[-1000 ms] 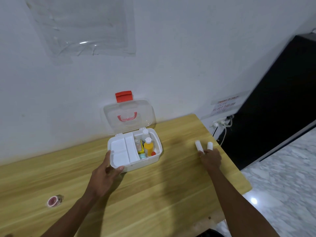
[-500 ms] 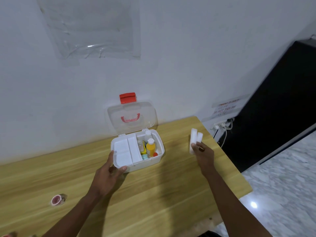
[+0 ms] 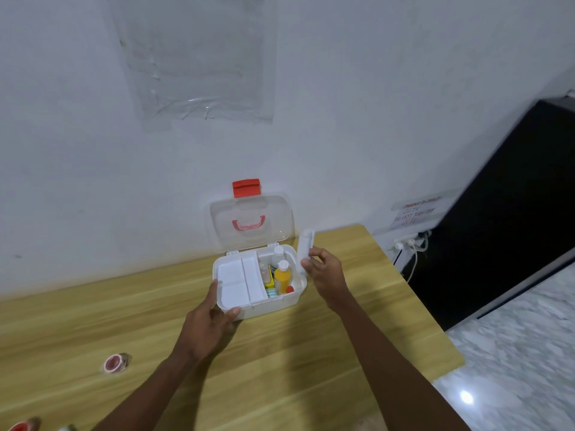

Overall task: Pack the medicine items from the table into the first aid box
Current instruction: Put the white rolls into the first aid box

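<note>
A white first aid box [image 3: 273,303] stands open on the wooden table [image 3: 280,362], its clear lid [image 3: 249,222] with a red latch leaning back against the wall. Inside, a white tray fills the left half; a yellow bottle [image 3: 282,276], a white bottle and small packs stand in the right half. My left hand [image 3: 208,325] grips the box's front left corner. My right hand [image 3: 323,273] holds white bandage rolls [image 3: 305,245] upright, just above the box's right rim.
A pink tape roll [image 3: 114,363] lies on the table at the left. Red-topped items [image 3: 21,426] peek in at the bottom left corner. The table's right edge drops to a marble floor; a black cabinet [image 3: 504,213] and wall plugs [image 3: 407,244] stand to the right.
My right hand lifted the white rolls off the table near its right edge and carried them left to the box's right rim. My left hand stayed on the box.
</note>
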